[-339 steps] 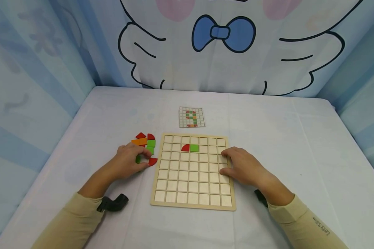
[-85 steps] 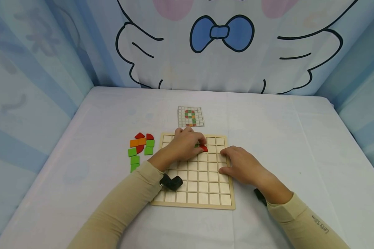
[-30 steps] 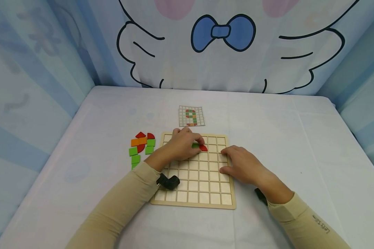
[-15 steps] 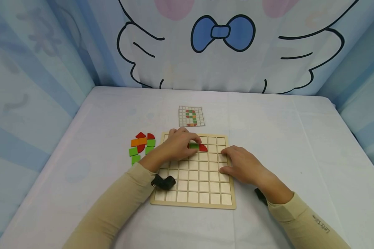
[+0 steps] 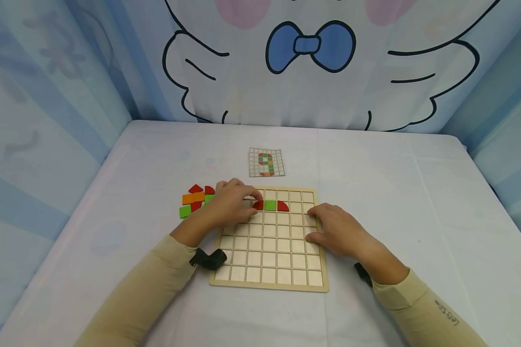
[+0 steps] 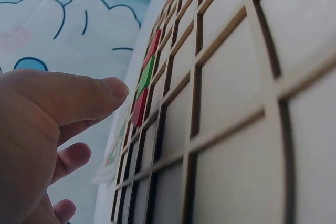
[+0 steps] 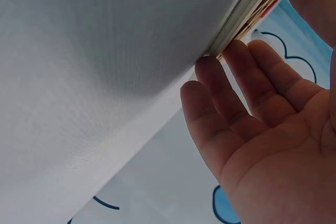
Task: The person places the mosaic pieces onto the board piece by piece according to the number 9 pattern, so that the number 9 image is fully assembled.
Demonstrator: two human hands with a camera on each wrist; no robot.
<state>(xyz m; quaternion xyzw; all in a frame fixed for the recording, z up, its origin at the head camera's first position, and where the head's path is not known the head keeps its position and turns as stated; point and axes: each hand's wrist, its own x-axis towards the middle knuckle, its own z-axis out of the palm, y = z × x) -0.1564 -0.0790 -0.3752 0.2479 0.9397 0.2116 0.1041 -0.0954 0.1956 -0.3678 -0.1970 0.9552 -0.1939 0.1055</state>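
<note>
On the wooden grid board (image 5: 269,287), three pieces lie side by side in the second row: a red quarter-circle (image 5: 258,206), a green square (image 5: 270,206) and another red quarter-circle (image 5: 282,206). My left hand (image 5: 227,206) hovers over the board's upper left, thumb and index finger apart, holding nothing. Its fingertips overlap the left red piece in the head view, but the left wrist view shows the thumb (image 6: 89,95) apart from it. My right hand (image 5: 340,231) touches the board's right side with thumb and fingertips; its fingers (image 7: 215,87) extend loosely to the edge.
Left of the board lie loose pieces, partly hidden by my left hand: orange tiles (image 5: 193,198), a red triangle (image 5: 195,189), a green square (image 5: 185,212) and other red and green ones. A pattern card (image 5: 278,168) lies beyond the board on the white tablecloth (image 5: 373,183).
A second red quarter-circle, at the pile's side 11 seconds ago, now sits right of the green square. My left hand has left it and moved left, uncovering the row. My right hand has stayed put.
</note>
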